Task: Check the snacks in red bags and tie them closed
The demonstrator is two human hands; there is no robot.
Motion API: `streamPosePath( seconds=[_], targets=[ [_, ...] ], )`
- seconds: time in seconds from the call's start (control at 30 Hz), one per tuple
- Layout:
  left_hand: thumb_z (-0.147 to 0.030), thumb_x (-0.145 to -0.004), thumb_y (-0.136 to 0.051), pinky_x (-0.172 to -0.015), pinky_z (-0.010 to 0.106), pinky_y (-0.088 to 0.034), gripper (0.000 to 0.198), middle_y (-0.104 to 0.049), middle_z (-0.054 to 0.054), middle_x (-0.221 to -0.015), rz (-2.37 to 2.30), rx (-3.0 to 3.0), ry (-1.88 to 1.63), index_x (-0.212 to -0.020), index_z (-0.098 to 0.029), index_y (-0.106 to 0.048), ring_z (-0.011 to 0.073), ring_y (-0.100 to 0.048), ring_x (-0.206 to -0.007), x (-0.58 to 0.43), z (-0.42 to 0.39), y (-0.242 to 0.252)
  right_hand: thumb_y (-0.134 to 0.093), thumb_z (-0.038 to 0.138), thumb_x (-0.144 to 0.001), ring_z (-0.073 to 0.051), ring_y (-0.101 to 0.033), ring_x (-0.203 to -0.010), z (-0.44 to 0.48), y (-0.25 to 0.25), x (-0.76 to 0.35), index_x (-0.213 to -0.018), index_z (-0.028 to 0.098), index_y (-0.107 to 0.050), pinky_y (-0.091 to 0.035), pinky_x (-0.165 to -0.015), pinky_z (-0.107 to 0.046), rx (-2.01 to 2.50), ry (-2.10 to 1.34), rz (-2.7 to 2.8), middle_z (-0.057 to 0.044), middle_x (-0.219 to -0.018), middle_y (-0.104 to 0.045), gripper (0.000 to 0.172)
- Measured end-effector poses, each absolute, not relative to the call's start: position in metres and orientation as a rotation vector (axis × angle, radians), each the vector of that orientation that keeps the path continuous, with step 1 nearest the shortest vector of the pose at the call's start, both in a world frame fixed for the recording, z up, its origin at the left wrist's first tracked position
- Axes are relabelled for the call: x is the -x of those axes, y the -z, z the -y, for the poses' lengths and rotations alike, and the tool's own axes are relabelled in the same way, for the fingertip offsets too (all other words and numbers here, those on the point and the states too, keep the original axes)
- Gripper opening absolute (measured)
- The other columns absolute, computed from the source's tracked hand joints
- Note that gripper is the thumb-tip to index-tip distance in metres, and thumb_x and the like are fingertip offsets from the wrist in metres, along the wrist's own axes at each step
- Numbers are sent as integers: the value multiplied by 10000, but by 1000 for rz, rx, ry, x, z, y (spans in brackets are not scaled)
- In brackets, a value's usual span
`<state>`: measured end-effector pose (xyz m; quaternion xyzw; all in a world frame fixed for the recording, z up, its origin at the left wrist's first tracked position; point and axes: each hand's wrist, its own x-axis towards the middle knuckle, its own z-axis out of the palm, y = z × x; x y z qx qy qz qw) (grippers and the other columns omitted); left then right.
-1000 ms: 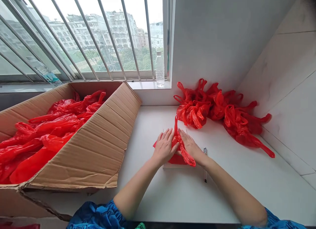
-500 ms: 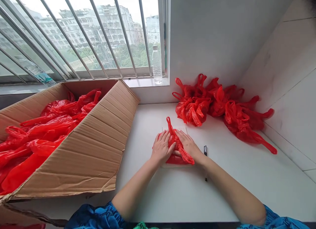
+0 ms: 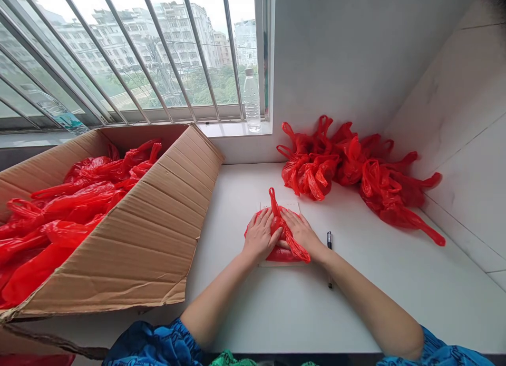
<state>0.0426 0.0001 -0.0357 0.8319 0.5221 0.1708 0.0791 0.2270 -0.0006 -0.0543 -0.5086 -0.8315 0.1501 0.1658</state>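
A knotted red plastic bag (image 3: 288,254) lies on a sheet of white paper (image 3: 291,205) in the middle of the white tabletop. My left hand (image 3: 259,233) rests flat on the bag's left side, fingers stretched out. My right hand (image 3: 301,231) lies flat on its right side, fingers pointing up and left. Between the hands the bag's twisted handles stick up, one loop pointing away from me and another end trailing toward my right wrist. What is inside the bag is hidden. Beside my right forearm lies a black pen (image 3: 329,258), partly covered by the arm.
An open cardboard box (image 3: 154,234) full of red plastic bags (image 3: 79,197) stands on the left. More red bags (image 3: 351,166) are heaped against the wall at the back right. A clear plastic bottle (image 3: 252,101) stands on the sill of the barred window, with another bottle (image 3: 71,121) leaning at left.
Both hands stay pressed on the red bag in nearly the same place. The view has shifted very slightly; nothing else has visibly moved.
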Motion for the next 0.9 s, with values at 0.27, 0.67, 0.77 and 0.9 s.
streamPosePath(
  seconds=[0.27,0.67,0.77,0.9],
  targets=[
    [-423,-1033,-339,-1260,467,-207,514,-402,26,-1577,-1554,-2490,-484,-1501,-225,-418,233,-283,-1506,-42,-2,40,-505,592,-921,-298,-237,-1516,-1,65,-227,-1553,150,-340,-166,-1234,-542,1449,-339,2394,-134,-1622,-304,789],
    [-546,-1000,-406,-1090,404,-406,431,-671,66,-1240,-1303,-2335,-580,-1162,-232,-653,227,-592,-1189,-23,37,-15,-606,478,-933,-232,-653,-981,24,21,-239,-1007,237,-674,-474,-938,-405,986,-453,2099,-64,-1025,-714,261],
    [-701,-771,-667,-856,348,-494,557,-708,64,-1008,-1311,-2366,-552,-1020,-203,-642,236,-657,-920,-22,63,-44,-654,463,-904,-164,-594,-728,47,-6,-234,-829,226,-618,-468,-669,-284,811,-628,1998,-20,-836,-635,251],
    [-554,-805,-688,-599,238,-414,356,-687,5,-776,-1190,-2426,-362,-884,-212,-625,157,-618,-656,-24,87,-74,-665,542,-874,-123,-447,-576,76,-30,-223,-683,217,-507,-363,-532,-259,637,-750,1958,24,-674,-493,409]
  ],
)
